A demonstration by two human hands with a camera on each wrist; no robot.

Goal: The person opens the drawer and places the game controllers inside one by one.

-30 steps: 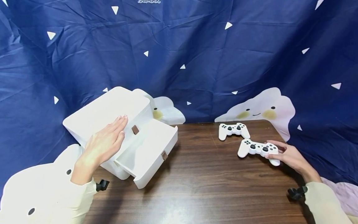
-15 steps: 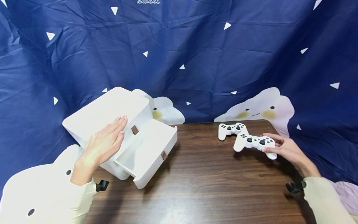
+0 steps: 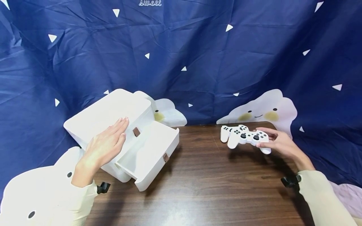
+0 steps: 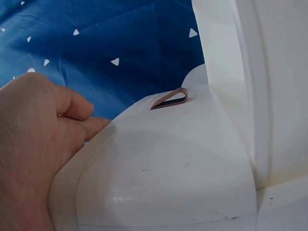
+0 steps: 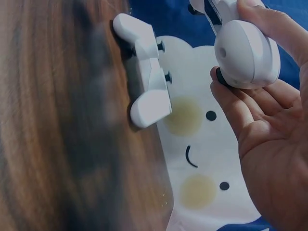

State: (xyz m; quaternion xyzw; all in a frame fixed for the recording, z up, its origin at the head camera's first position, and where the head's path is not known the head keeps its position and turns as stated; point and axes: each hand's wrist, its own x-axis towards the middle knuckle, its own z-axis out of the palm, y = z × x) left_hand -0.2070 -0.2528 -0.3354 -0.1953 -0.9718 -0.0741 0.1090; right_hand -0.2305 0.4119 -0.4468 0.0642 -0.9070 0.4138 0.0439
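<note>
My right hand (image 3: 282, 145) grips a white game controller (image 3: 249, 138) by its right end, thumb on one side and fingers on the other. In the right wrist view that held controller (image 5: 248, 53) is up off the wooden table. A second white controller (image 5: 149, 72) lies on the tabletop; in the head view the held one partly covers it. My left hand (image 3: 104, 144) lies flat with straight fingers on top of a white drawer box (image 3: 113, 106). The box's lower drawer (image 3: 147, 150) is pulled out, and its inside looks bare. A brown tab (image 4: 171, 98) marks the upper drawer front.
The brown wooden table (image 3: 198, 175) spreads between the box and the controllers. Behind it hangs a blue cloth (image 3: 181, 37) with white triangles and cloud faces. The pulled-out drawer juts over the table, with a brown pull tab (image 3: 166, 157) on its front.
My right hand has lifted the held controller and carried it left, so it now overlaps the second controller in the head view. The left hand and the drawer box stay as they were.
</note>
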